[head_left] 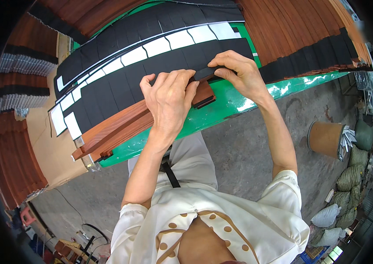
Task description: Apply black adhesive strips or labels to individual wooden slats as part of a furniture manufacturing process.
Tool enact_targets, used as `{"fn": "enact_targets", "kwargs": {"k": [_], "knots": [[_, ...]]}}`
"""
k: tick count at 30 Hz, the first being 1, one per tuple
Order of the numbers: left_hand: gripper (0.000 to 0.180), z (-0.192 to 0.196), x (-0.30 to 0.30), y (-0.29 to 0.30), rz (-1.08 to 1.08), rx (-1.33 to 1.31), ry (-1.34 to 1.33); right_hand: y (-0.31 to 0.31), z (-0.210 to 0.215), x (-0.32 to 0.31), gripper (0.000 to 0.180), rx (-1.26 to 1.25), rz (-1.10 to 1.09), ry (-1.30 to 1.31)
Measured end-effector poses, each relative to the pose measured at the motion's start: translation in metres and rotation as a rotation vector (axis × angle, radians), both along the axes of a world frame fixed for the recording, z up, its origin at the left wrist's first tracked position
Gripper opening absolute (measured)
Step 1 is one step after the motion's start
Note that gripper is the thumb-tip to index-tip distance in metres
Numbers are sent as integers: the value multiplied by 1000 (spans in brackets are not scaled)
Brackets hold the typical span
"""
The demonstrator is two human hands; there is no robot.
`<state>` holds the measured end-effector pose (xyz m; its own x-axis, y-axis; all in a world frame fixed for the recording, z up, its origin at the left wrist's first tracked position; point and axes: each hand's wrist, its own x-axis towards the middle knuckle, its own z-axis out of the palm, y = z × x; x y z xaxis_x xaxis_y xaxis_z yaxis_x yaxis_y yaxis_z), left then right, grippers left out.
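Both hands work at the near edge of a green table [235, 105]. Between them stretches a short black strip [203, 73], over the end of a reddish-brown wooden piece [204, 91]. My left hand [167, 97] is closed, its fingertips and thumb pinching the strip's left part. The strip's right end sits in a pinch of thumb and forefinger of my right hand [240, 75]. Just beyond lies a row of black-covered pieces [107, 94], side by side. Long wooden slats [116, 127] rest left of my left hand, along the table edge. My palms hide part of the wood.
White panels [136, 56] and more black pieces [125, 37] lie farther back. Stacked wooden slats with black ends [301, 35] stand at the right; other stacks [14, 154] line the left. A brown drum [325, 137] stands on the grey floor, near filled sacks [351, 171].
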<state>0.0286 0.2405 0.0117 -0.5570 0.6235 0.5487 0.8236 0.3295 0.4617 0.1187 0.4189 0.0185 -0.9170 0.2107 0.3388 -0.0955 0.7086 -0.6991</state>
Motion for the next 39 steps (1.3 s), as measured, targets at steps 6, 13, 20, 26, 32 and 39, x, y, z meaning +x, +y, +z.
{"fn": "enact_targets", "kwargs": {"k": [6, 13, 20, 26, 32, 39], "knots": [[23, -12, -3, 1, -45, 50, 240, -19, -14, 3, 25, -335, -166, -15], [18, -17, -2, 5, -25, 115, 259, -61, -31, -13, 22, -430, -450, 82], [21, -20, -1, 1, -25, 135, 255, -71, -29, -23, 22, -304, -656, 140], [39, -4, 2, -31, -74, -24, 167, -47, -24, -11, 41, -319, -516, -5], [40, 48, -31, -175, -159, 73, 192, -71, 40, -51, 29, -137, -372, 150], [23, -8, -128, -281, 264, 23, -206, -163, 56, -174, 8, 216, 244, 10]]}}
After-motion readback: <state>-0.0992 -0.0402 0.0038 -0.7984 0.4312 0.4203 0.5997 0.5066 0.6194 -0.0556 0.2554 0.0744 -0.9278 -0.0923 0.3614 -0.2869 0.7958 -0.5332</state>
